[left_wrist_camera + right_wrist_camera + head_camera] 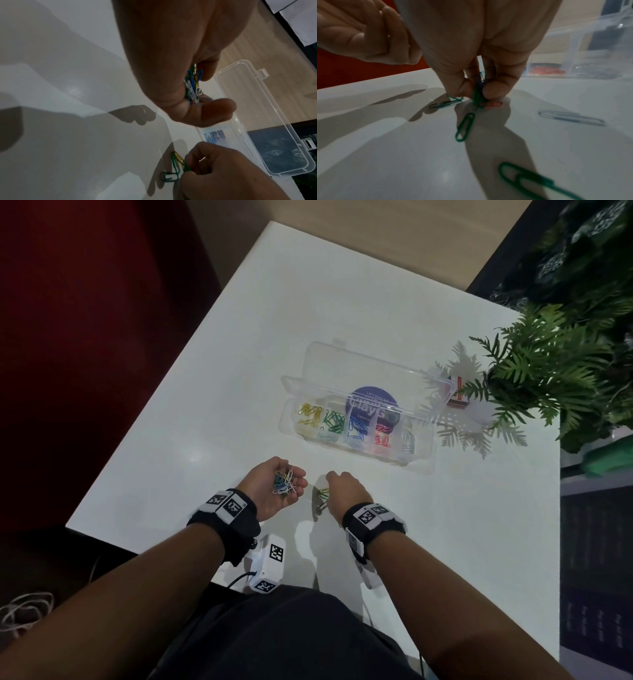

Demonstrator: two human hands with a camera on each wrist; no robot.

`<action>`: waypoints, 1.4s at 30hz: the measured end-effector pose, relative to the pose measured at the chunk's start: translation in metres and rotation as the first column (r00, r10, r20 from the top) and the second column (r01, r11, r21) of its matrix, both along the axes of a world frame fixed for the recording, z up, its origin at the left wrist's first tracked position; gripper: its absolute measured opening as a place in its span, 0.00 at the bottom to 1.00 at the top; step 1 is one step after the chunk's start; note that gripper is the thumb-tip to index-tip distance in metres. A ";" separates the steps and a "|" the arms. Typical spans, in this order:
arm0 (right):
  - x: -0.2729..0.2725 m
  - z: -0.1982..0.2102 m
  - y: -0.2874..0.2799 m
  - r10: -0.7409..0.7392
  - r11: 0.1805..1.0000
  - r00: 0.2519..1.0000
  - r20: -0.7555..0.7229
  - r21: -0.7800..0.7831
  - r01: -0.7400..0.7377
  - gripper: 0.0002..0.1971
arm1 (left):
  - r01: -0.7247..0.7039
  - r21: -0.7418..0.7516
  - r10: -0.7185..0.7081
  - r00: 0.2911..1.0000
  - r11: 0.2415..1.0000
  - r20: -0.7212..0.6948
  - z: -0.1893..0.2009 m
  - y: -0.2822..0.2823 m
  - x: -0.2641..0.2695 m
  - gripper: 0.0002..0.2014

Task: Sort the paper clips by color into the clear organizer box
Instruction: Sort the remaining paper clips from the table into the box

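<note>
The white surface carried the clear plastic organizer box with its lid open just beyond both hands, its compartments already holding yellow, green, blue and red paper clips, evidently kept within easy reach. The left hand was cupped palm-up, its grip curled round a mixed reserve of coloured paper clips. The right hand, fingertips clamped on several green paper clips, appeared to be gathering one colour from loose clips on the surface.

Office-like room, white table, fern
</note>
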State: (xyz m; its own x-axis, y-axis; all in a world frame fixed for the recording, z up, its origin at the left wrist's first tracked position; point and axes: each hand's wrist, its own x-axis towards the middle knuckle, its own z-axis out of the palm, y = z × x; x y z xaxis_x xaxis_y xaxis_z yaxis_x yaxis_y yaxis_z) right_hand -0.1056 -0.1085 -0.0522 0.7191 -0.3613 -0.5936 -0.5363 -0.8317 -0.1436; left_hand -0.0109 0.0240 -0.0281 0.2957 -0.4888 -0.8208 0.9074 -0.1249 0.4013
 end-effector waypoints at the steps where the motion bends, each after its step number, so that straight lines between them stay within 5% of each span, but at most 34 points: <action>1: 0.001 0.001 -0.001 -0.021 1.000 1.000 -0.002 0.009 0.021 0.18 | 0.000 0.000 0.000 1.000 1.000 0.001 0.000 -0.001 0.000 0.19; 12: -0.005 0.003 -0.010 -0.087 0.994 0.996 0.032 0.065 0.085 0.16 | 0.024 -0.013 -0.024 1.000 1.000 0.006 0.003 -0.005 -0.002 0.17; 16: -0.009 0.016 -0.023 -0.322 0.935 0.936 0.143 0.203 0.291 0.05 | 0.054 -0.008 -0.054 0.998 0.999 0.027 0.004 -0.008 -0.003 0.17; 18: -0.007 0.031 -0.025 -0.447 0.870 0.864 0.234 0.340 0.358 0.07 | 0.097 0.010 -0.098 0.993 0.995 0.061 0.005 -0.013 -0.007 0.18; 24: 0.008 0.078 -0.004 -0.327 0.840 0.893 0.309 0.528 0.125 0.08 | 0.142 -0.101 -0.139 0.990 0.985 0.037 0.011 -0.031 -0.020 0.14; 29: 0.006 0.061 -0.024 -0.486 0.811 0.798 0.356 0.525 0.259 0.05 | 0.171 -0.074 -0.172 0.985 0.982 -0.009 0.011 -0.018 -0.007 0.13; 31: 0.005 0.044 -0.024 -0.419 0.855 0.871 0.256 0.435 0.283 0.04 | 0.148 -0.043 -0.149 0.989 0.988 0.000 0.008 -0.011 -0.001 0.13; 34: 0.002 0.015 -0.011 -0.044 0.987 0.995 0.090 0.158 0.030 0.13 | 0.119 -0.016 -0.119 0.993 0.993 0.022 0.007 -0.003 0.003 0.14; 42: 0.007 0.000 0.001 0.100 0.992 0.994 0.052 0.066 -0.103 0.09 | 0.105 0.011 -0.105 0.993 0.994 0.058 0.003 0.005 0.007 0.14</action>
